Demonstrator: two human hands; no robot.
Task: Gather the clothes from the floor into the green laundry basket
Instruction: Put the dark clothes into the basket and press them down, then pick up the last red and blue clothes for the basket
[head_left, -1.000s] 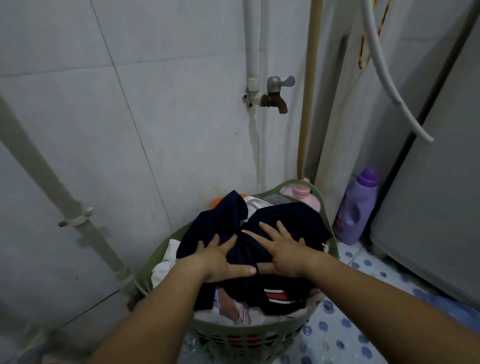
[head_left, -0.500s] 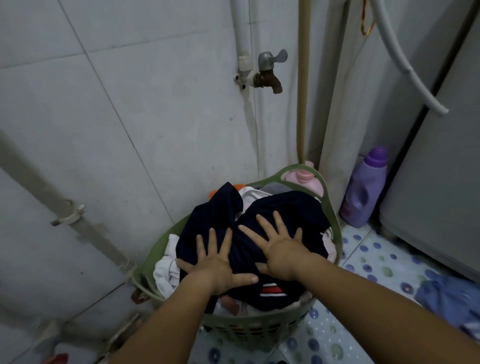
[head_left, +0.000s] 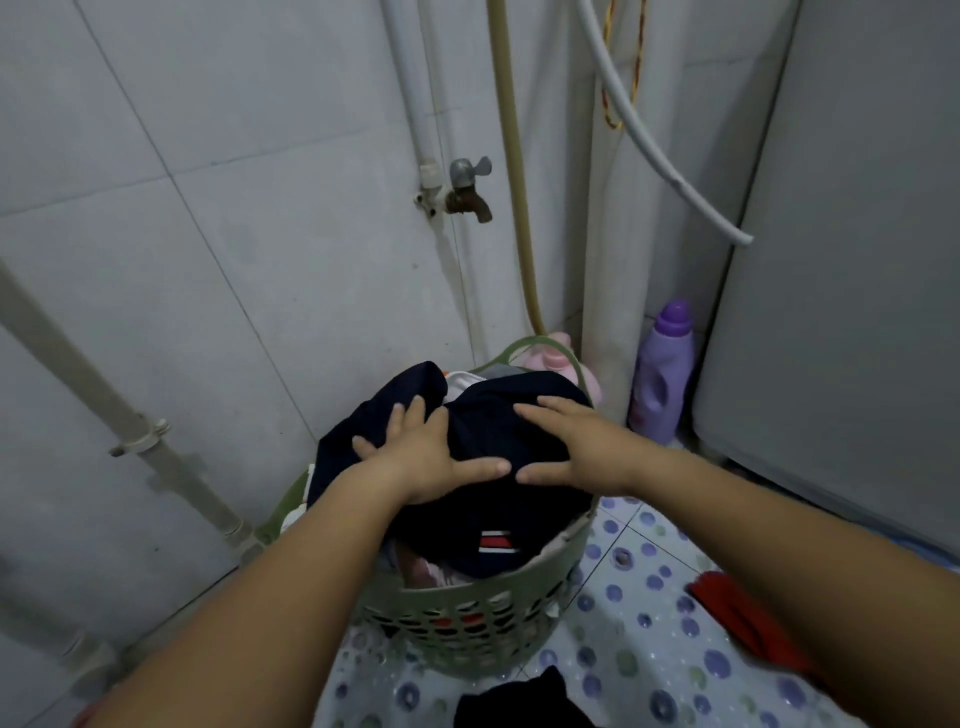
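Observation:
The green laundry basket (head_left: 467, 618) stands on the floor against the tiled wall, heaped with clothes. On top lies a dark navy garment (head_left: 493, 519) with a red and white striped label. My left hand (head_left: 421, 457) and my right hand (head_left: 576, 447) both rest flat on this garment, fingers spread, thumbs pointing toward each other. White and pink cloth shows under the navy piece. A black garment (head_left: 524, 701) lies on the floor in front of the basket. A red garment (head_left: 743, 618) lies on the floor to the right.
A brass tap (head_left: 467, 195) and pipes run down the wall above the basket. A purple detergent bottle (head_left: 662, 374) and a pink bottle (head_left: 556, 358) stand behind it. A grey appliance (head_left: 841, 338) fills the right side. The floor has a dotted mat (head_left: 639, 597).
The view has tilted down and pulled back, bringing the black and red garments on the floor into sight. Both hands have slid further apart and up on the navy garment.

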